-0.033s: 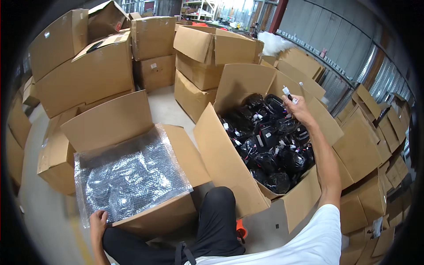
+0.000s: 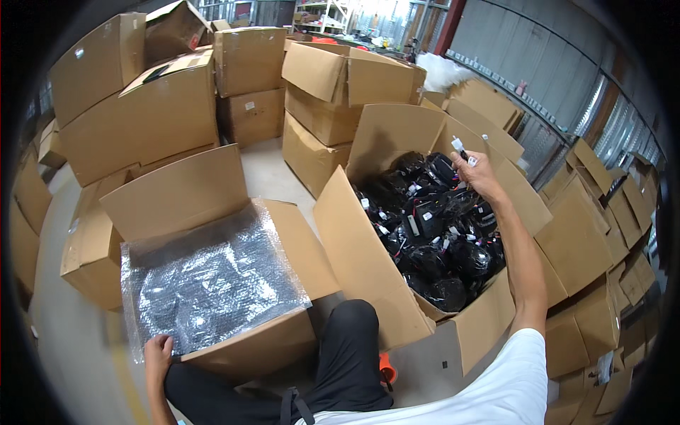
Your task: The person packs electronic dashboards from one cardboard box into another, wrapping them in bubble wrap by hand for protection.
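My right hand [image 2: 479, 175] is closed on a short dark cable, whose white plug [image 2: 457, 143] sticks up past my fingers. It is raised over the far right part of an open cardboard box [image 2: 368, 262]. Inside that box lie many black plastic units [image 2: 425, 223] in clear bags, with white plugs and thin wires among them. At the lower left, my left hand [image 2: 157, 350] has its fingers curled on the near left corner of a sheet of bubble wrap [image 2: 212, 283]. The sheet lies over the opening of a second cardboard box [image 2: 255, 347] and covers dark contents.
Stacked cartons [image 2: 142, 127] stand at the far left, with more cartons [image 2: 319, 120] at the back. Flattened cardboard [image 2: 581, 219] leans along the right side. An orange round thing [image 2: 387, 370] sits on the floor by my knee [image 2: 350, 326]. Raised flaps surround both open boxes.
The view has shifted very slightly. Both hands keep their places and their hold.
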{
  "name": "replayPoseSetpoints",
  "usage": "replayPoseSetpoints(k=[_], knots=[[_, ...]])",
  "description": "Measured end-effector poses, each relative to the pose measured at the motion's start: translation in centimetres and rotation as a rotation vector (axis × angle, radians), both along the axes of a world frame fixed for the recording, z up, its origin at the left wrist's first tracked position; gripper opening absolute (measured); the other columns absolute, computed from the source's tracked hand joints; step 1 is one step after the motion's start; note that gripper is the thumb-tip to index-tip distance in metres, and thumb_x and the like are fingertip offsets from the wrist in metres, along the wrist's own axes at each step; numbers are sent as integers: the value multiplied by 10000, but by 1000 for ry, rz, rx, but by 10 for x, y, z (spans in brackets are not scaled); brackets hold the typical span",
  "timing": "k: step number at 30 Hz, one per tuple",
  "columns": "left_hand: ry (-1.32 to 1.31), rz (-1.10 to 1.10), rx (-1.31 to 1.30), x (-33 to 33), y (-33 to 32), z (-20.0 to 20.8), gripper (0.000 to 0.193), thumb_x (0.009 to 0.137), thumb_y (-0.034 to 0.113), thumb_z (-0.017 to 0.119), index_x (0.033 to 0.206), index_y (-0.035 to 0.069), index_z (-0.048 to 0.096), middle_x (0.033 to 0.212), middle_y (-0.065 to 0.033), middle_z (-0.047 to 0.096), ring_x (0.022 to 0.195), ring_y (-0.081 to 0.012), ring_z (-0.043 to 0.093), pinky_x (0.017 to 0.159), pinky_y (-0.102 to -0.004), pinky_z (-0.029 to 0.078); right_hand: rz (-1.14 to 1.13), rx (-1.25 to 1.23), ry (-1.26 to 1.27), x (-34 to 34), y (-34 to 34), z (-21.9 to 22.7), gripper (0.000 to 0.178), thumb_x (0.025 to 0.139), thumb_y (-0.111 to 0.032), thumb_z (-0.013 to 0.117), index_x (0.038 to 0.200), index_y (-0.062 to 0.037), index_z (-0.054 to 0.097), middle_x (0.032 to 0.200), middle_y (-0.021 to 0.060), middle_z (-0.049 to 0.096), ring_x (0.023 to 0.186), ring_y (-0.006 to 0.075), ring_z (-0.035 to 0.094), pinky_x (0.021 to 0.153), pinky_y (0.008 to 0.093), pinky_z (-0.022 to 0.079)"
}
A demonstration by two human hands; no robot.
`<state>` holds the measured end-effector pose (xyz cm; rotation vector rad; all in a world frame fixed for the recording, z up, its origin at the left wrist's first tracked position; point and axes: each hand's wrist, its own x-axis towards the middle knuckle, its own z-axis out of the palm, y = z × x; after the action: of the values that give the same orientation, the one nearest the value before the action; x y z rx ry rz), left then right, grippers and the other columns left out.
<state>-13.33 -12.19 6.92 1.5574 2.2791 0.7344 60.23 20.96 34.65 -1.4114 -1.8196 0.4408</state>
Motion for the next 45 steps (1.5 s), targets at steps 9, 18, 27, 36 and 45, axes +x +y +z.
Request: replayPoseSetpoints(k=[9,18,27,36,45], knots=[[-212,-279,485,110,45,112,280,870,37,699,1133,-43,645,1024,-181,685,953,-317,683,858,-358,532,539,-75,-177,-245,-67,39,275,972,-255,675,835,-16,673,632,-77,499,612,11,417,533,242,367],[-56,-446,805,137,157,151,484,779,158,801,1195,42,584,1188,-172,610,1172,-381,555,1091,-480,353,1108,-8,-6,-459,-87,-42,206,955,-199,695,951,6,701,720,-13,631,743,36,537,640,247,465],[-167,-117,715,64,132,56,330,741,97,780,1004,10,599,1039,-177,638,1051,-394,588,946,-482,429,1321,0,93,-585,-95,-117,219,919,-166,739,998,32,689,1323,130,575,932,153,615,832,320,522],[-630,204,777,61,127,56,241,861,72,672,1055,-40,582,929,-261,661,844,-453,653,704,-474,506,1215,-357,-113,-629,-105,-96,505,823,-244,823,1221,1,630,1268,129,617,1071,172,598,941,334,490],[-687,672,1045,33,133,55,263,987,225,597,1030,-31,555,917,-209,663,830,-350,670,748,-431,517,516,-644,504,-577,-69,-209,672,954,-615,558,1214,1,627,1079,79,657,1029,186,592,968,305,442]])
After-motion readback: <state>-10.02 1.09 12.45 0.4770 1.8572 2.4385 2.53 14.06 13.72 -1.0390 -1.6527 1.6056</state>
